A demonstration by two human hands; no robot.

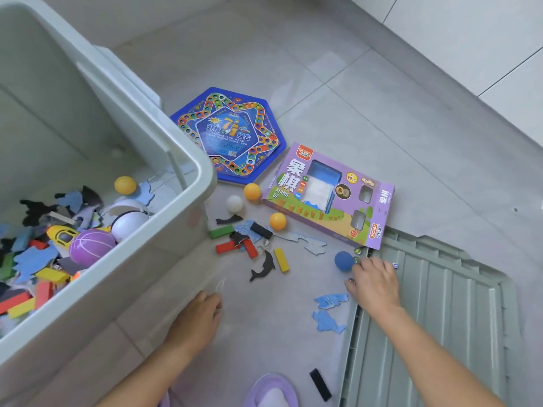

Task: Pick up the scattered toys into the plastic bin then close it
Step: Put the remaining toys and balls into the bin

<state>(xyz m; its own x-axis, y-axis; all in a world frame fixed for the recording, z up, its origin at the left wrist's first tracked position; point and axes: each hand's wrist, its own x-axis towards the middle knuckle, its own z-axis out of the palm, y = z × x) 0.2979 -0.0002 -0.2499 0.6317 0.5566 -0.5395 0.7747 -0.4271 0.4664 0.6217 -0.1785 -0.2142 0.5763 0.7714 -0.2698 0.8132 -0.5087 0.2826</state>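
The large pale plastic bin point(188, 201) stands at the left, open and partly filled with blocks, puzzle pieces and balls. Its ribbed green lid point(435, 318) lies flat on the floor at the right. Between them lie orange balls point(252, 191), a white ball point(234, 203), coloured blocks point(281, 259), a black dolphin piece point(264, 267), blue puzzle pieces point(329, 318) and a blue ball point(343, 260). My right hand point(374, 284) is beside the blue ball at the lid's edge, fingers bent down over small marbles point(357, 251). My left hand point(202, 312) hovers by the bin's wall, fingers curled under.
A blue hexagonal game board point(232, 133) and a purple chess box point(329, 195) lie on the grey tiled floor behind the small toys. A black block point(320, 384) and a purple slipper point(270, 390) are near the bottom edge. A white wall runs along the upper right.
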